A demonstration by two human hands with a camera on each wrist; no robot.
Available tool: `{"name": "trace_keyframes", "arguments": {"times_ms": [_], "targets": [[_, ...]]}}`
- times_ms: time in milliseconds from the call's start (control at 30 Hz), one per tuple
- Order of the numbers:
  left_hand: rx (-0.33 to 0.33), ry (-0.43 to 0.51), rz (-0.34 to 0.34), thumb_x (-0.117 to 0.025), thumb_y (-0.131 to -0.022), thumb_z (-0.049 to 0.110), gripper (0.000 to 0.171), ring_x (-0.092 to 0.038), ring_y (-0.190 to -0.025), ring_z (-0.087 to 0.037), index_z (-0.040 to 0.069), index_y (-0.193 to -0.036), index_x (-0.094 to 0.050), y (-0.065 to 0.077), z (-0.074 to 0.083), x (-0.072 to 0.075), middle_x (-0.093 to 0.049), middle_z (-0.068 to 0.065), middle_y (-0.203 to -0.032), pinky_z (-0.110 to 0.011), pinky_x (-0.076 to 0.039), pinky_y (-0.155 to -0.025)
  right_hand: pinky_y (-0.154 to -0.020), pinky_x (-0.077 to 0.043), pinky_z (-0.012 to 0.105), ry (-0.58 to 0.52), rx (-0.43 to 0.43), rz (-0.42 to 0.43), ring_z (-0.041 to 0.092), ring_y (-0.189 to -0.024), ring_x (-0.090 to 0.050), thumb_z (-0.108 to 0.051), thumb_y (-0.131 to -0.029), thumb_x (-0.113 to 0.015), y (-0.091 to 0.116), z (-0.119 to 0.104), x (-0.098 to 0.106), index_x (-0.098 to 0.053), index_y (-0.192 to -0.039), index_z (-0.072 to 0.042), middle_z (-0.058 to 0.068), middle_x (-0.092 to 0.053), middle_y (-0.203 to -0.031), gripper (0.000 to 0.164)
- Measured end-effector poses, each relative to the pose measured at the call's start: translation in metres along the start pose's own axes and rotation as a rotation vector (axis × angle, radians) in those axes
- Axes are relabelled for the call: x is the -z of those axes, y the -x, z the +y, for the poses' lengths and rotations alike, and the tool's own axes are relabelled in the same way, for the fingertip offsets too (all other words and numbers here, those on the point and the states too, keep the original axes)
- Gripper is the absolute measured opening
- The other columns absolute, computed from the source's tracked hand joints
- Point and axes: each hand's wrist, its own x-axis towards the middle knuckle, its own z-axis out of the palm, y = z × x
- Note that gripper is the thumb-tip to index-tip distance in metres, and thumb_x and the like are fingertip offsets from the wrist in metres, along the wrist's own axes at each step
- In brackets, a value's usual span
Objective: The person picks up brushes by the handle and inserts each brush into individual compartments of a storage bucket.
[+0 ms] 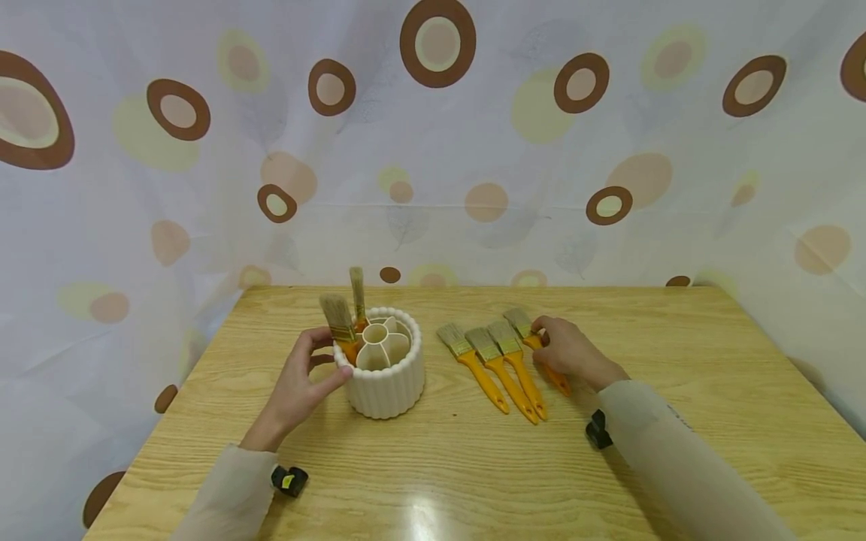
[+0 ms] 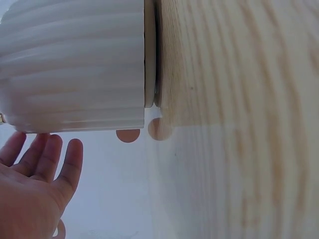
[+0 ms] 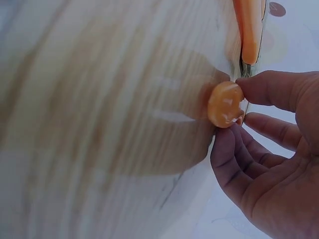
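Observation:
On the left of the table stands a white ribbed round holder point(image 1: 386, 391) with a beaded rim and petal-shaped compartments. Two paintbrushes lean in it bristles up, a wide paintbrush point(image 1: 337, 315) at its left and a narrower paintbrush point(image 1: 358, 289) behind. My left hand point(image 1: 301, 376) is at the holder's left side, thumb at the rim and fingertips point(image 2: 44, 142) touching the ribbed wall. With thumb and fingers, my right hand point(image 1: 571, 349) pinches the orange handle of a paintbrush point(image 3: 225, 105), whose bristles point away from me.
Just left of the right hand, three orange-handled paintbrushes point(image 1: 517, 368) lie fanned out, bristles pointing to the back. The wooden table point(image 1: 440, 481) ends at a patterned curtain point(image 1: 487, 150) behind it and at the right.

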Motion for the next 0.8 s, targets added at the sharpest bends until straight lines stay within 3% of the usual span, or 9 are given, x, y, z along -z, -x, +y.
{"name": "trace_keyframes", "arguments": {"times_ms": [233,567,800], "targets": [[0.002,0.007,0.002,-0.068,-0.087,0.009,0.053,-0.045,-0.119,-0.027,0.001,-0.132,-0.042,-0.0001,0.0011,0.0,-0.046,-0.012,-0.131,-0.057,-0.038,-0.098,-0.075,-0.049,0.044,0.004,0.004,-0.001,0.032,-0.091,-0.056,-0.006,-0.087,-0.062,0.0029,0.0034,0.0018,-0.048,-0.128,0.004,0.023,-0.057,-0.109,0.044],[-0.015,-0.017,0.004,-0.065,-0.086,-0.001,0.053,-0.045,-0.119,-0.033,-0.006,-0.132,-0.041,-0.0029,0.0021,-0.0015,-0.046,-0.02,-0.131,-0.059,-0.04,-0.094,-0.073,-0.049,0.042,-0.008,0.01,0.0,0.03,-0.088,-0.056,-0.006,-0.086,-0.061,0.0055,0.0074,0.0043,-0.047,-0.128,0.005,0.023,-0.058,-0.108,0.046],[-0.003,-0.01,-0.004,-0.069,-0.086,0.009,0.055,-0.044,-0.121,-0.025,0.003,-0.134,-0.043,-0.0009,0.0026,-0.0002,-0.047,-0.01,-0.133,-0.053,-0.041,-0.097,-0.074,-0.051,0.042,0.0,-0.024,-0.002,0.031,-0.093,-0.059,-0.021,-0.09,-0.065,-0.0006,0.0063,0.0036,-0.045,-0.131,0.003,0.023,-0.058,-0.114,0.052]]}}
